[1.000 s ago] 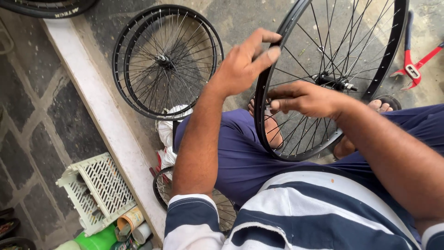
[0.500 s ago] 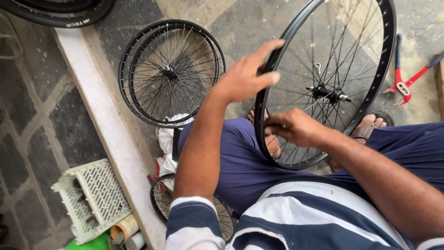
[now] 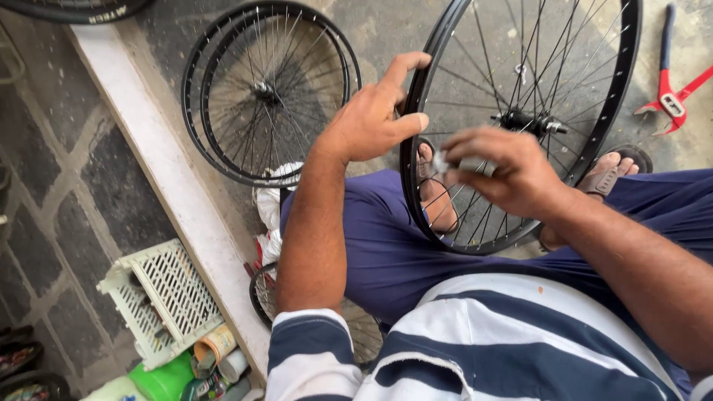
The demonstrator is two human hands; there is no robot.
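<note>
Between the knees of the seated person stands a black spoked bicycle wheel [image 3: 520,119], upright on its rim, so both hands can reach it from above. The left hand [image 3: 371,119] is half open and grips the rim at its left edge, thumb on the near side and fingers curled over the top; this hold seems to keep the wheel steady. The right hand [image 3: 497,171] is closed loosely around a small pale object [image 3: 445,160], pinched at the fingertips and held against the spokes just below the hub [image 3: 531,122]; what this object is I cannot tell, it is too small. Two more black wheels [image 3: 267,93] lie flat on the concrete floor to the left, stacked one on the other, near a low white ledge [image 3: 171,193]. Red-handled pliers [image 3: 672,96] lie on the floor at the far right, apart from the wheel. A white plastic crate [image 3: 160,301] sits beyond the ledge, with small containers [image 3: 212,353] just beside it.
</note>
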